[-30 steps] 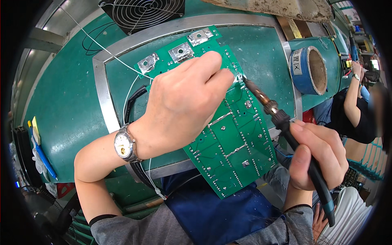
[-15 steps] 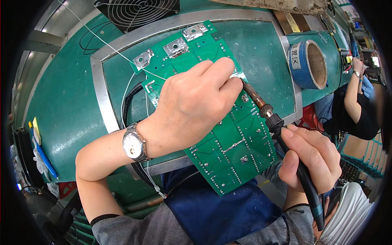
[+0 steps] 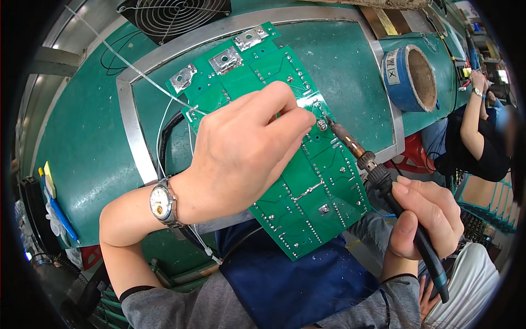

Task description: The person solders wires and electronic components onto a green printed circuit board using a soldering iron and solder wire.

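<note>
A green circuit board [image 3: 307, 181] lies slanted over the table's near edge, its soldered side up and its lower part above my blue apron. My right hand [image 3: 430, 219] is closed round the black handle of a soldering iron [image 3: 405, 211]. The iron's tip is at the board's right edge, beside a round solder joint [image 3: 321, 125]; whether it touches cannot be made out. Over the board's middle, my left hand [image 3: 246, 151] is closed in a pinch on a thin, pale solder wire [image 3: 137, 71], which comes in from the upper left. The wire's end is hidden behind my fingers.
A black fan with a round wire grille [image 3: 175, 13] stands at the back left. A metal strip [image 3: 129, 115] frames part of the green table [image 3: 82, 159]. To the right is a blue ring-shaped holder [image 3: 398, 82]. Beyond it, another person's arm [image 3: 472, 131] shows.
The board has shifted slightly left and away from me. My left hand has moved a little left, while the iron's tip has come a little lower along the board's right edge.
</note>
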Tool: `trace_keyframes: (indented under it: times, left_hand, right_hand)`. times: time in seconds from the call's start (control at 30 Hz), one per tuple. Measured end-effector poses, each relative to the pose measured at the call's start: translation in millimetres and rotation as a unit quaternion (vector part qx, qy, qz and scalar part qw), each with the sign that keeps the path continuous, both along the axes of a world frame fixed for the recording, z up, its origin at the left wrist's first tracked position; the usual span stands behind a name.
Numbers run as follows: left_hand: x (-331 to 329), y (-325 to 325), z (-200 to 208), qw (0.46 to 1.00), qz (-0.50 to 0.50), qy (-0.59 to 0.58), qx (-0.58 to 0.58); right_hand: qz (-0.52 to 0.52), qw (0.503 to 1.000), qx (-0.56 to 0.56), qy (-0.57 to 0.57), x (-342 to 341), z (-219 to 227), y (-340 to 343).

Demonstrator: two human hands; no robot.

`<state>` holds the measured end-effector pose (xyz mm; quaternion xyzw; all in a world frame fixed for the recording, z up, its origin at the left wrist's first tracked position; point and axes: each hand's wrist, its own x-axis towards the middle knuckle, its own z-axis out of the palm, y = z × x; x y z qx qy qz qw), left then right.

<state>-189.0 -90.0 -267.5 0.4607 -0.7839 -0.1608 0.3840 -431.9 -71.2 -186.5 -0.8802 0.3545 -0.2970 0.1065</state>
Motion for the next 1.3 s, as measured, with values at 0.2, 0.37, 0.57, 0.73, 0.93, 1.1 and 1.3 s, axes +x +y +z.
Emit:
trace_keyframes:
  times: [0.2, 0.37, 0.57, 0.73, 0.93, 1.1, 1.3]
  left_hand:
    - [-5.2, -0.8, -0.9, 0.999, 0.0, -0.033, -0.019]
    - [-8.1, -0.2, -0.5, 0.997, 0.001, -0.059, -0.038]
    - [-5.6, 1.9, 1.5, 1.0, -0.005, 0.011, -0.02]
    - [-7.8, 7.3, 3.8, 0.997, -0.039, -0.051, -0.043]
    - [-14.1, 5.7, -4.5, 0.997, -0.053, -0.035, -0.046]
    - [-12.5, 5.8, -2.7, 0.996, -0.065, -0.036, -0.051]
    - [-11.8, 17.8, 5.9, 0.994, -0.082, -0.057, -0.04]
  right_hand:
    - [-0.016, 0.999, 0.014, 0.04, 10.3, 2.1, 4.1]
    - [-0.015, 0.999, 0.004, 0.041, 13.6, 2.8, 4.8]
    - [0.03, 0.998, -0.007, 0.052, -7.7, 14.7, 3.6]
    - [0.043, 0.997, 0.026, 0.056, -12.8, 14.1, 7.3]
    - [0.05, 0.998, 0.008, 0.048, -5.7, 6.6, 9.6]
    - [0.045, 0.998, 0.001, 0.04, -6.2, 6.1, 9.9]
    - [0.0, 1.0, 0.009, 0.03, -22.1, 13.2, 26.9]
